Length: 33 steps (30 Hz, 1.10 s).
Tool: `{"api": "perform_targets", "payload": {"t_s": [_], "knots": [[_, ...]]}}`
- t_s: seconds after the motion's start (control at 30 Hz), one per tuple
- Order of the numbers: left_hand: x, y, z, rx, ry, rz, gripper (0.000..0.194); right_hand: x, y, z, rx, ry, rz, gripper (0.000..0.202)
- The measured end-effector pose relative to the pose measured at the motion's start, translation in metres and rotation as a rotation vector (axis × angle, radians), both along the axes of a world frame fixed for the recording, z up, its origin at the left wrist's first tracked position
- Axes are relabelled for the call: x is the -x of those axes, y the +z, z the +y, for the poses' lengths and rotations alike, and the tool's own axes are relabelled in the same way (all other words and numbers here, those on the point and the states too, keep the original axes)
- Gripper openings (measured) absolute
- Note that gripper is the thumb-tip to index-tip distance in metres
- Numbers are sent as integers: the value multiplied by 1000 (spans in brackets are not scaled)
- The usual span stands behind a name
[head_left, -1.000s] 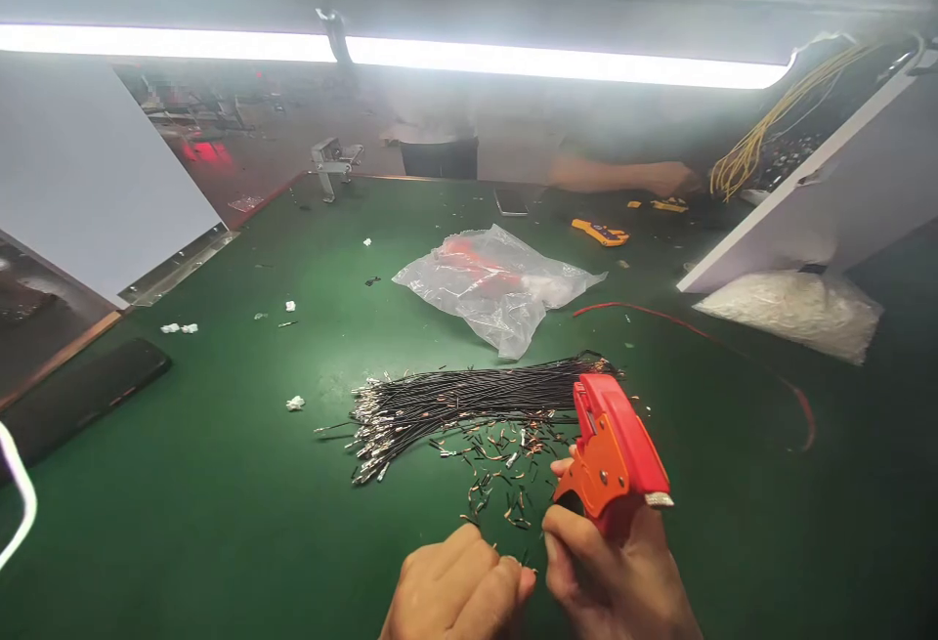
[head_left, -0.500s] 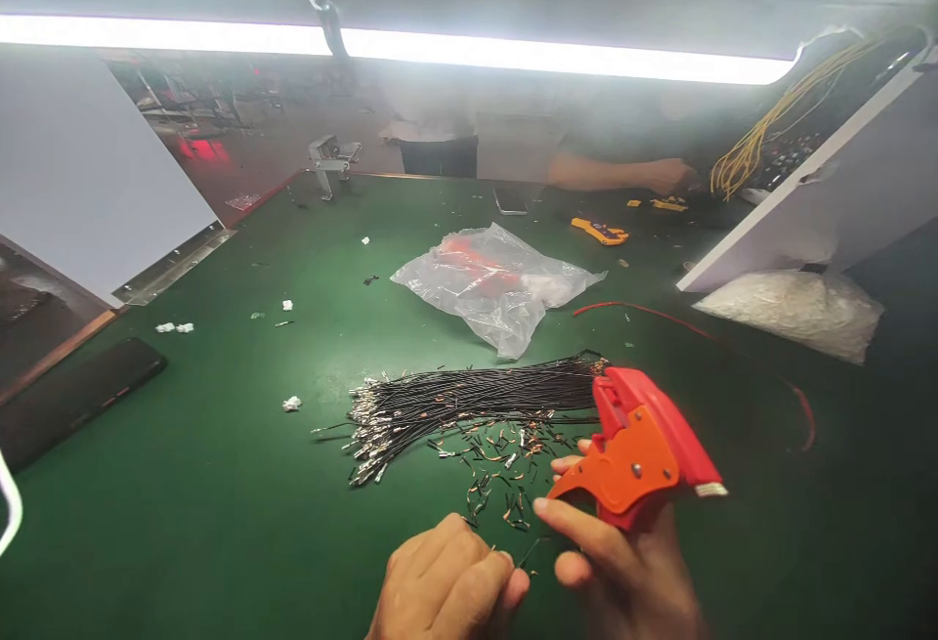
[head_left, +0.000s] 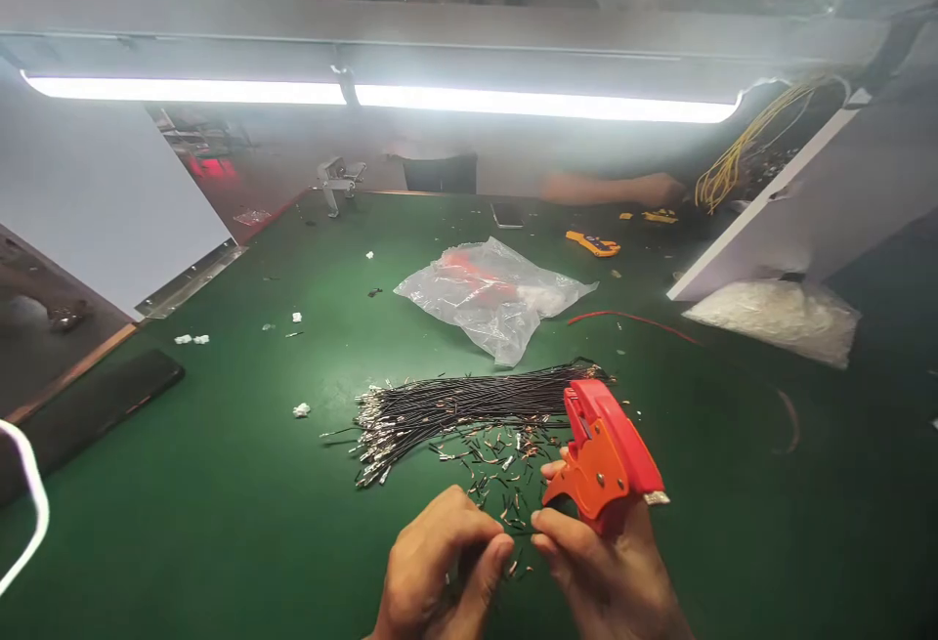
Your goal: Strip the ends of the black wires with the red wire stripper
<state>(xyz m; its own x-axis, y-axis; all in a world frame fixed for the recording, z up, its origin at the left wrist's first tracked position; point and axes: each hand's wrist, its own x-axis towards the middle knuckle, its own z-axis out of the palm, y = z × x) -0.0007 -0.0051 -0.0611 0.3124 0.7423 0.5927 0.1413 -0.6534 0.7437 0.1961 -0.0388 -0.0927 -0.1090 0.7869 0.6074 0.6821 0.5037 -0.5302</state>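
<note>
My right hand (head_left: 616,562) is wrapped round a red and orange wire stripper (head_left: 608,454), its jaws pointing up. Left of it, my left hand (head_left: 444,562) has thumb and forefinger pinched at a thin dark wire (head_left: 522,533), which spans the small gap between my two hands. Just beyond lies a bundle of black wires (head_left: 469,401) with metal terminals at the left end. Short black and copper-coloured scraps (head_left: 505,454) are scattered between the bundle and my hands.
A clear plastic bag (head_left: 498,298) with red contents lies mid-table. Behind it are a phone (head_left: 507,216) and a yellow tool (head_left: 593,243). A white-filled bag (head_left: 773,318) leans by the right panel. A person's forearm (head_left: 616,190) rests at the far edge.
The view has tilted up a little. The wire stripper and my right hand have shifted left, closer to my left hand, whose thumb now shows more clearly.
</note>
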Motion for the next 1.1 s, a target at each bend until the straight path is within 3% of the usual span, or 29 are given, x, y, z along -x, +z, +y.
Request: {"api": "perform_targets", "payload": {"t_s": [0.17,0.3,0.43,0.5,0.63,0.73,0.8,0.9,0.97,1.03,1.1], "knots": [[-3,1,7,-39,20,-11,14,-3,14,5,-48,23,-61,33],[-6,19,18,-41,21,-45,8,-5,16,7,-93,32,-66,31],[-12,36,28,121,67,7,17,-4,14,9,-116,30,-37,32],[-17,36,29,220,106,12,25,0,14,9,-98,9,-1,32],[-21,19,24,345,155,-23,31,7,13,9,-52,-34,24,30],[-18,12,19,341,203,-64,31,9,14,12,-33,-36,31,33],[-12,15,20,304,232,-90,26,8,16,14,1,-14,33,41],[-1,31,30,236,282,-127,15,5,22,16,72,176,78,61],[5,44,39,187,311,-141,10,4,27,16,138,338,266,71],[10,57,47,110,335,-138,9,5,34,16,305,453,543,73],[12,67,51,10,318,-125,12,7,43,18,584,562,751,69]]}}
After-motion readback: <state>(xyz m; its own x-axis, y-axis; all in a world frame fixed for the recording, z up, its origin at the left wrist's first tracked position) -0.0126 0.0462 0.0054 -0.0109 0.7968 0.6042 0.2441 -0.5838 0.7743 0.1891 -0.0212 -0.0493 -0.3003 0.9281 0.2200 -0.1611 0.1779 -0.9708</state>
